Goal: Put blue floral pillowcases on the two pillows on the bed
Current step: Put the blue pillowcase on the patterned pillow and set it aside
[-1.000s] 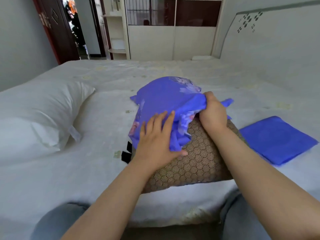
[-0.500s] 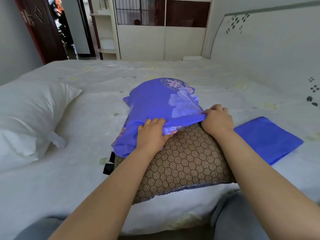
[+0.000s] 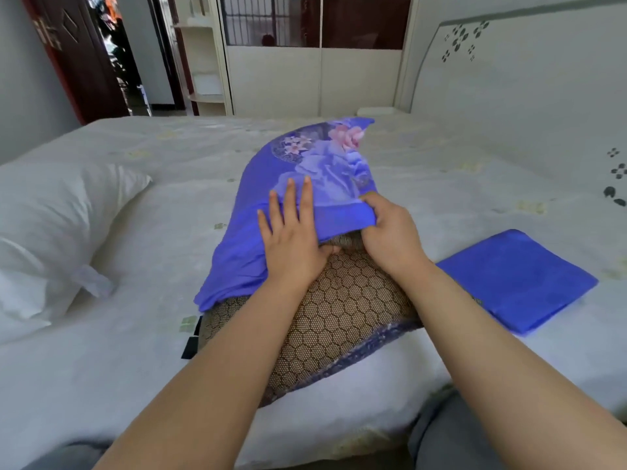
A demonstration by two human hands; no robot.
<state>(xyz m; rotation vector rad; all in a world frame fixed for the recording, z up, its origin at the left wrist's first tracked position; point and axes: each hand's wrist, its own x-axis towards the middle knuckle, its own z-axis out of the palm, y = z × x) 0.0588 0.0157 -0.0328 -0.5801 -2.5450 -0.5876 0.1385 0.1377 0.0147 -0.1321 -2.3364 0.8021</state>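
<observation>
Fabric of the blue floral pillowcase (image 3: pixel 305 184) now covers the far half of the brown honeycomb pillow (image 3: pixel 339 320), which lies in the middle of the bed (image 3: pixel 135 351). In the head view, compared with half a second ago, the left hand (image 3: pixel 291 239) has let go of the hem: its fingers are now straight and spread, and they press flat on the cloth over the pillow. The right hand (image 3: pixel 390 235) still pinches the open edge of the case, fingers curled around the hem at the middle of the pillow. The hem itself has hardly moved nearer, so I judge the person is smoothing and regripping before the next pull. About half of this pillow is still bare. The second pillowcase (image 3: pixel 519 283) lies folded on the bed to the right, and the white pillow (image 3: pixel 57 225) waits at the left, uncovered.
</observation>
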